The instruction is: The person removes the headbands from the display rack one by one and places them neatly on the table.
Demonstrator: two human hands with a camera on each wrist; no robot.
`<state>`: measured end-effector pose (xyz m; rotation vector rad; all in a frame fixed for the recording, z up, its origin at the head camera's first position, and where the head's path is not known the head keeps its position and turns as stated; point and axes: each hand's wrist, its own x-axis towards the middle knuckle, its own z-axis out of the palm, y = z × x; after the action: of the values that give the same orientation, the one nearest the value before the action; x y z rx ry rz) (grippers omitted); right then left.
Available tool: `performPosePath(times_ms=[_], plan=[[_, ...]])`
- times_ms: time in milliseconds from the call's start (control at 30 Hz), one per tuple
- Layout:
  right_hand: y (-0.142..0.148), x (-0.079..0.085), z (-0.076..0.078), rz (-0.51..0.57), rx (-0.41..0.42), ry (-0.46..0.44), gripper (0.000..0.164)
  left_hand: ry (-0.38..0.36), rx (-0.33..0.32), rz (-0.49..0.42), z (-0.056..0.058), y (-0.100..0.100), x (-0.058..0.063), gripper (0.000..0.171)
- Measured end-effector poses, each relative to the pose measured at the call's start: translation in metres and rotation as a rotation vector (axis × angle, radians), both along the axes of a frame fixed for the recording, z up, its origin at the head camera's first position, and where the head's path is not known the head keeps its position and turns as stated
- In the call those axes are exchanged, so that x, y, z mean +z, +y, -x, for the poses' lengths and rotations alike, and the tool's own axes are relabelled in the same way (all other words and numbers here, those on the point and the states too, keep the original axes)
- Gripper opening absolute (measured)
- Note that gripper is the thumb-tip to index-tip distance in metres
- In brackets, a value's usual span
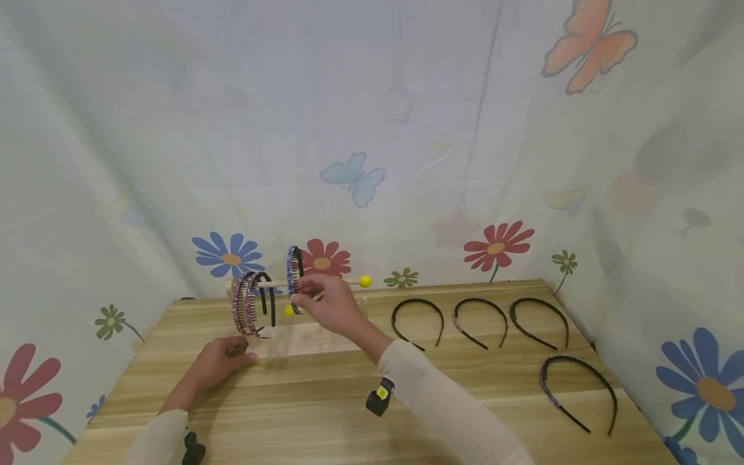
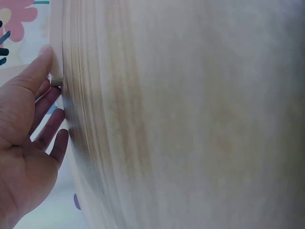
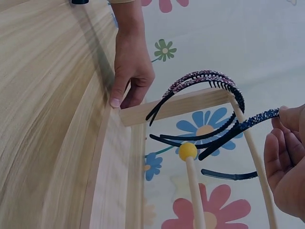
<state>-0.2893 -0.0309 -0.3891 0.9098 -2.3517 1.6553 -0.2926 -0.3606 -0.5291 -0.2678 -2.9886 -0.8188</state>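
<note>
My right hand (image 1: 334, 307) pinches a blue-rhinestone headband (image 1: 291, 271) with black comb teeth, which stands around the upper rod of a wooden headband rack (image 1: 343, 281). In the right wrist view, thumb and fingers grip the headband's glittery band (image 3: 259, 118), its dark ends pointing away. Two pink-rhinestone headbands (image 1: 237, 309) hang together near the rod's left end. Low at the rack's left corner, my left hand (image 1: 216, 365) grips the end of the flat base board (image 3: 106, 167), thumb on top. In the left wrist view, thumb and fingers (image 2: 40, 67) meet that board's edge.
A yellow ball (image 1: 365, 281) caps the rod's right end; another yellow ball (image 1: 289, 310) sits lower. Several dark headbands lie to the right on the wooden table (image 1: 442, 400), the nearest headband (image 1: 575, 358) set apart. A flower-printed curtain (image 1: 418, 213) stands behind.
</note>
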Motion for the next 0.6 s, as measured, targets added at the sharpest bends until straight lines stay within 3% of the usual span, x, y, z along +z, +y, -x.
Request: performPosePath(times_ms=[600], plan=[[0.029,0.009,0.0,0.026,-0.006,0.055,0.022,0.043,-0.029,-0.001,-0.002,0.001,0.001,0.046]])
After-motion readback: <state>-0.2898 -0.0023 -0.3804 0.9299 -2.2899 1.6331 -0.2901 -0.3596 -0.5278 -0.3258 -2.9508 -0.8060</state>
